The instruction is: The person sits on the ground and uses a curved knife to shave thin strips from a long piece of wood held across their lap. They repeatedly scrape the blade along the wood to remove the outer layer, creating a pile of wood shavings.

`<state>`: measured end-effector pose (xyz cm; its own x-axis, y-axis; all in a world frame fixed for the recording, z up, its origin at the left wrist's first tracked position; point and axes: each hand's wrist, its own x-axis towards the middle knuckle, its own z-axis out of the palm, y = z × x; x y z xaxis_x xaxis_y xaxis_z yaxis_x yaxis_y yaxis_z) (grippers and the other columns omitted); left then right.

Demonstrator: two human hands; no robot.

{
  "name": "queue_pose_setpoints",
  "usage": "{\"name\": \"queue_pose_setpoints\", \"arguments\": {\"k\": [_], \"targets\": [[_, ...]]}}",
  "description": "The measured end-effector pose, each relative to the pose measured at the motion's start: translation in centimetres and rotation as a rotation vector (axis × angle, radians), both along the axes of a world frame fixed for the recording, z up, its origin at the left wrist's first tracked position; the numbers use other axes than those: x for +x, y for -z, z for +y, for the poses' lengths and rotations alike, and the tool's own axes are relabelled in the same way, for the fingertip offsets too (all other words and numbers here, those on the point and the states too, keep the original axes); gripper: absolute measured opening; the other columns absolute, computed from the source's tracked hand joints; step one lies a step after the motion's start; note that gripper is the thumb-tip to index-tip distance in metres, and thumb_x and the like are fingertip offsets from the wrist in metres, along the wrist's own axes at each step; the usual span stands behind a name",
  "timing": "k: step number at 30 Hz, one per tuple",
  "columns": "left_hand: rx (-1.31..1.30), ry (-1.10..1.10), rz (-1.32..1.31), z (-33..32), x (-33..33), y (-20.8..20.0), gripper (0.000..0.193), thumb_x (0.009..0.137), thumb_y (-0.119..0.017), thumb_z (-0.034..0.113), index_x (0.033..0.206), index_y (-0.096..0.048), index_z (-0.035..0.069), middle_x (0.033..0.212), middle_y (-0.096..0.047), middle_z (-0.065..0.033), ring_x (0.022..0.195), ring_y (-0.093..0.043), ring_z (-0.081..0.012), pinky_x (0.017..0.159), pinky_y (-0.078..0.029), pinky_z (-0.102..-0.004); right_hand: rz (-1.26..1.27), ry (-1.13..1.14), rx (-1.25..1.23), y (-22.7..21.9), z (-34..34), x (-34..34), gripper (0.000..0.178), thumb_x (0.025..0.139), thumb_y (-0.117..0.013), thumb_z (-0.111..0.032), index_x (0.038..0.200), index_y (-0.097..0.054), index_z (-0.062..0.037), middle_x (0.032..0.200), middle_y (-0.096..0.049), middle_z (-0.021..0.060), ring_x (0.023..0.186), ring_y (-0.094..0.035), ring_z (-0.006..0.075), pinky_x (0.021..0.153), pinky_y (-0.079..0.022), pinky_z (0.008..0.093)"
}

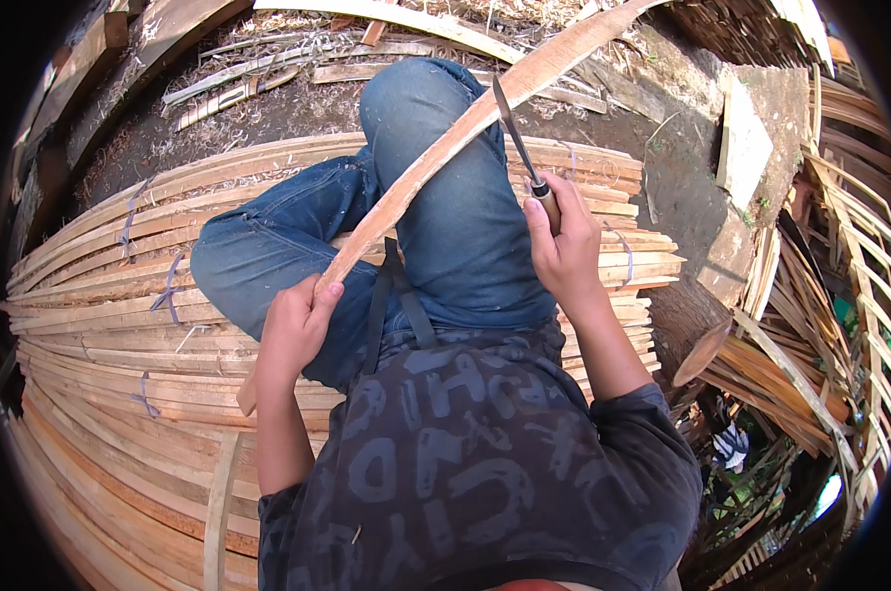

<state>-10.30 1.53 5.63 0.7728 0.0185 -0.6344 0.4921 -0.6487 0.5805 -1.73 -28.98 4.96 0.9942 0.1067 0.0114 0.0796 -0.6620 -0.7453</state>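
Note:
A long, slightly curved wooden slat [416, 177] slants across my raised knee, from lower left up to the far right. My left hand [298, 320] is closed round its near end, and a short bit of wood shows below the wrist. In my right hand [568, 236] is a knife [520, 138] with a wooden handle and a narrow dark blade. The handle sits in my fist and the blade points away from me. Its tip lies close to the slat's right edge; whether it touches, I cannot tell.
Beneath me lie bundles of long wooden strips [101, 350] tied with purple cord. Shavings and loose slats [234, 98] cover ground ahead. Thick beams [135, 79] stand at far left. On the right are a pale board [744, 148] and heaped wood strips [790, 384].

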Motion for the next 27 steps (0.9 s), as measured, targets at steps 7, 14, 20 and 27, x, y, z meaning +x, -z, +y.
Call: {"name": "queue_pose_setpoints", "arguments": {"k": [7,14,20,27], "targets": [[0.031,-0.057,-0.030,-2.4,-0.3,-1.9,0.044,0.093,-0.054,0.033,0.072,-0.051,-0.005,0.054,-0.046,-0.0209,0.051,-0.049,-0.0384,0.051,-0.038,-0.0422,0.009,-0.090,0.016,0.7,0.6,-0.3,0.021,0.086,-0.065,-0.012,0.102,-0.054,-0.0024,0.073,-0.056,0.0122,0.058,-0.057,0.0274,0.052,-0.044,0.0364],[0.115,-0.047,-0.026,-3.3,-0.5,-2.5,0.045,0.093,-0.054,0.036,0.074,-0.054,-0.005,0.058,-0.051,-0.0234,0.058,-0.054,-0.0432,0.054,-0.040,-0.0457,0.026,-0.139,-0.216,1.3,0.5,0.8,0.024,0.088,-0.063,-0.026,0.086,-0.056,-0.0040,0.058,-0.058,0.0128,0.055,-0.060,0.0318,0.049,-0.046,0.0397],[0.169,-0.033,-0.039,-3.7,-0.9,-2.4,0.047,0.093,-0.053,0.039,0.076,-0.054,-0.004,0.060,-0.054,-0.0246,0.062,-0.056,-0.0451,0.057,-0.042,-0.0477,-0.111,-0.150,-0.467,3.5,-1.3,2.5,0.036,0.089,-0.059,-0.039,0.077,-0.053,-0.0061,0.059,-0.059,0.0126,0.053,-0.060,0.0315,0.046,-0.045,0.0408],[0.180,-0.002,-0.048,-4.1,-1.0,-2.4,0.049,0.094,-0.051,0.043,0.075,-0.053,-0.003,0.060,-0.055,-0.0238,0.061,-0.056,-0.0448,0.056,-0.043,-0.0486,-0.232,-0.181,-0.572,4.3,-2.7,4.4,0.041,0.088,-0.059,-0.045,0.073,-0.050,-0.0072,0.057,-0.057,0.0090,0.049,-0.058,0.0292,0.043,-0.044,0.0393]]}}
